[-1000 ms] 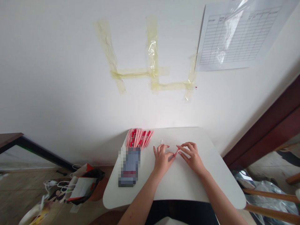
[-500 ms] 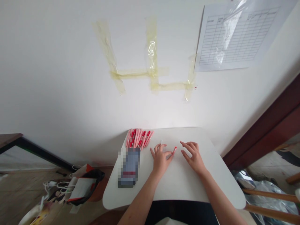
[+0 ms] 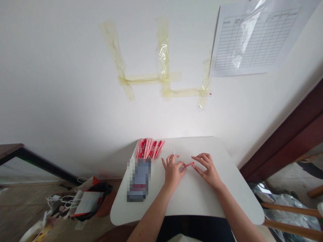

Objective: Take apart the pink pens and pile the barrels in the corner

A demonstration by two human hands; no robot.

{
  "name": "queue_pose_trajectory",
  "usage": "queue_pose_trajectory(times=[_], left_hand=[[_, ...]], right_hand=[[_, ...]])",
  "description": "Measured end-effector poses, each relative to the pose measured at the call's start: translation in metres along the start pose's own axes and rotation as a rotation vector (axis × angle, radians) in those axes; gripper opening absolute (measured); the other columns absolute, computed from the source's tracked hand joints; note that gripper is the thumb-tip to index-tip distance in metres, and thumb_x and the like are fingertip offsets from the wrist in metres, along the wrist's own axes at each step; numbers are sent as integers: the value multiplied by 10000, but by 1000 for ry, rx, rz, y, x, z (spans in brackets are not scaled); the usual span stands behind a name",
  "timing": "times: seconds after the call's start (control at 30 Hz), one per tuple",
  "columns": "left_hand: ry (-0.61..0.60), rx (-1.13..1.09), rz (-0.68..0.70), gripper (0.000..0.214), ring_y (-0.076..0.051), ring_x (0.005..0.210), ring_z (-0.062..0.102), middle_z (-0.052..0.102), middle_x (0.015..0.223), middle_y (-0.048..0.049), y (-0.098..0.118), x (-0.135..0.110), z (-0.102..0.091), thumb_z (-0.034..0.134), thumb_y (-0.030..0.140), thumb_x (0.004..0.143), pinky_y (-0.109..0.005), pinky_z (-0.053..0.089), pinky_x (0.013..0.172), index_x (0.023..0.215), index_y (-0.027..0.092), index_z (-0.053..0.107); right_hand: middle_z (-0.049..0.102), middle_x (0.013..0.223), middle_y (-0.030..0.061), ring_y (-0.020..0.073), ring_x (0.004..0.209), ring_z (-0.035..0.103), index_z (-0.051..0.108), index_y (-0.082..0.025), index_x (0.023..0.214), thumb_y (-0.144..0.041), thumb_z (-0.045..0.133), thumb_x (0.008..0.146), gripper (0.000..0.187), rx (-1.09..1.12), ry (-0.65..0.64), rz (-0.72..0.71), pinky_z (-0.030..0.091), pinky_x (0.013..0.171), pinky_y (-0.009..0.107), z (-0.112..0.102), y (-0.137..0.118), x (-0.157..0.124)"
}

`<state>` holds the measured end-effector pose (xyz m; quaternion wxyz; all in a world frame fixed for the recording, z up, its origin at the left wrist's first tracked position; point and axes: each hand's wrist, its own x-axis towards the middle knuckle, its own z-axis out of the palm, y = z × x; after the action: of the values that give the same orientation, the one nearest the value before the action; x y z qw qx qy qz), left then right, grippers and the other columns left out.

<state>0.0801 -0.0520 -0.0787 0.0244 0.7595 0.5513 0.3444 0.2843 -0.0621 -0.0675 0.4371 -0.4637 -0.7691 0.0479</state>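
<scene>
My left hand (image 3: 172,170) rests on the white table (image 3: 191,198) and pinches one end of a pink pen (image 3: 188,164) with a red cap end. The pen lies nearly level between both hands. My right hand (image 3: 207,169) is beside it, its fingers curled, with the fingertips at the pen's red end. A thin white piece (image 3: 174,153) lies on the table just beyond my left hand. A row of several pink and red pens (image 3: 149,148) lies at the table's far left edge against the wall.
A blurred dark flat object (image 3: 139,179) lies on the table's left side. Cables and a bag (image 3: 85,201) sit on the floor at left. Brown wooden furniture (image 3: 290,141) stands at right. A printed sheet (image 3: 252,37) and tape strips (image 3: 164,80) are on the wall.
The pen's red end swung from pointing up and away to lying level toward my right hand. My right fingers, apart from it half a second ago, came back to its tip.
</scene>
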Motion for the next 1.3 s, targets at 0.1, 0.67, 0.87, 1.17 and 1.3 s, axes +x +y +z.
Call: queue_pose_trajectory(times=[0.1, 0.67, 0.87, 1.17, 1.3], left_hand=[[9, 6, 8, 55, -309, 1310, 457, 619, 1267, -52, 0, 0, 0, 759, 258, 792, -756, 136, 1171, 826, 301, 748], [24, -15, -21, 78, -288, 1273, 492, 620, 1245, -51, 0, 1, -2, 745, 262, 810, -733, 146, 1179, 870, 312, 755], [7, -20, -70, 138, -301, 1278, 497, 614, 1254, -47, -1, 1, -3, 733, 236, 810, -754, 170, 1160, 918, 321, 748], [79, 107, -221, 339, -312, 1271, 493, 606, 1262, -88, -3, 1, -5, 674, 179, 806, -719, 226, 1150, 1128, 285, 686], [126, 217, -277, 208, -302, 1253, 491, 619, 1235, -86, -4, 2, -11, 636, 234, 843, -640, 263, 1153, 1037, 253, 707]], right_hand=[[686, 1048, 62, 270, 1089, 568, 682, -330, 1202, -367, 621, 950, 262, 8, -5, -17, 496, 955, 488, 1, 1, 0], [709, 988, 39, 246, 1013, 597, 684, -323, 1163, -336, 571, 979, 216, -25, -10, -18, 441, 982, 490, 3, 5, 0], [709, 974, 43, 246, 990, 579, 710, -314, 1040, -344, 547, 993, 173, -164, 3, 0, 409, 1001, 531, 10, 12, 0], [672, 974, 81, 280, 1041, 512, 728, -253, 930, -363, 575, 966, 192, -381, 90, 105, 358, 1039, 556, 19, 21, -6], [665, 989, 86, 295, 1110, 494, 708, -222, 845, -392, 595, 945, 228, -440, 27, 164, 290, 1104, 563, 21, 17, -6]])
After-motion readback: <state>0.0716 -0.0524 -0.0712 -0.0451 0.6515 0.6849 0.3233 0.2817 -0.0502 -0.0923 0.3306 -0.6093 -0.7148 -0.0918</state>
